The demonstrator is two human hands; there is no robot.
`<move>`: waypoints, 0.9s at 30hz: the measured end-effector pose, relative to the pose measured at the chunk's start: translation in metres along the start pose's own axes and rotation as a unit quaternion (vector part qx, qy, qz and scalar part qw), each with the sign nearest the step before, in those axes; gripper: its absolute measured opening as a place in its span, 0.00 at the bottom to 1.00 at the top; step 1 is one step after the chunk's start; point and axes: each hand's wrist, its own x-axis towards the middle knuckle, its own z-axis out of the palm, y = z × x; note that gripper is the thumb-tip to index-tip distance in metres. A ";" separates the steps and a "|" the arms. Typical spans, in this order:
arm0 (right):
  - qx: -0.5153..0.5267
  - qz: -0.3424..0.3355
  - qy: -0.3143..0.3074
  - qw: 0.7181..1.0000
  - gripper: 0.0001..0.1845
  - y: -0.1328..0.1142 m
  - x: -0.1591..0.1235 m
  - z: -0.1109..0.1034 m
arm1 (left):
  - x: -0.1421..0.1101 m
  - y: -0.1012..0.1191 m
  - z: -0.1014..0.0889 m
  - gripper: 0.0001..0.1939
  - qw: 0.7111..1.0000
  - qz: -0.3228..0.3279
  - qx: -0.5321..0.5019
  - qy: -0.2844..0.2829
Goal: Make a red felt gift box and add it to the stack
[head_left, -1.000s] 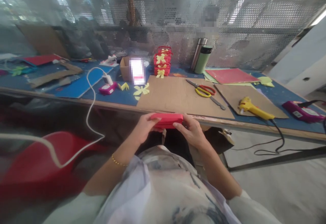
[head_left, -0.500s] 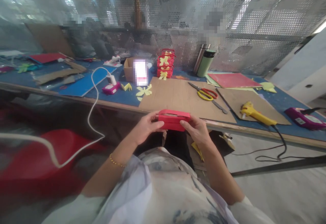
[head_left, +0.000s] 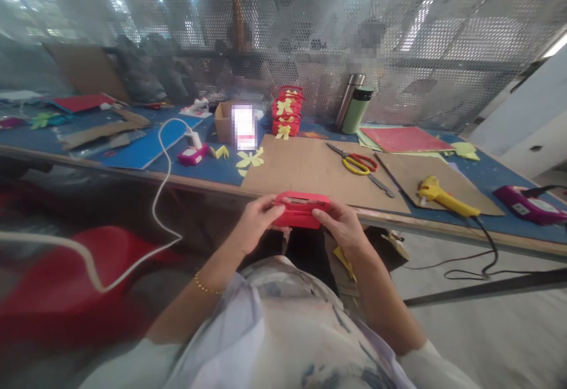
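Note:
A small red paper box point(head_left: 301, 218) is held over my lap at the table's front edge, with a slit along its upper side through which brownish material shows. My left hand point(head_left: 259, 218) grips its left end, thumb on the near face. Around the right end closes my right hand point(head_left: 341, 222), its thumb also on the near face. Behind the box lies a cardboard sheet point(head_left: 301, 164) bearing scissors point(head_left: 354, 160) with red and yellow handles. Stacked red boxes with yellow bows point(head_left: 286, 111) stand farther back. Yellow bow-shaped paper pieces point(head_left: 250, 159) lie left of the cardboard.
To the right, a yellow glue gun point(head_left: 447, 197) rests on another cardboard piece, its cord hanging off the table. Two flasks, one green point(head_left: 357, 111), stand at the back. A white cable point(head_left: 155, 206) runs from a purple power socket point(head_left: 192, 154) past a red stool point(head_left: 80, 271).
The red box has tipped so that its slit upper side and more of its near face show. Both hands have shifted slightly right with it and keep their hold.

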 end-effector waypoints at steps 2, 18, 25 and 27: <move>-0.009 0.005 -0.004 1.000 0.25 -0.002 0.000 0.000 | 0.000 0.001 0.001 0.20 1.000 0.000 0.002 0.005; -0.012 0.053 0.015 0.998 0.25 -0.029 0.058 -0.014 | 0.062 0.035 -0.009 0.21 0.997 -0.012 0.058 -0.042; -0.026 -0.010 0.015 1.000 0.25 -0.034 0.096 -0.035 | 0.102 0.060 -0.016 0.24 0.991 0.002 0.106 -0.077; -0.022 -0.015 0.008 1.000 0.25 -0.036 0.100 -0.037 | 0.106 0.064 -0.019 0.24 0.988 0.025 0.136 -0.066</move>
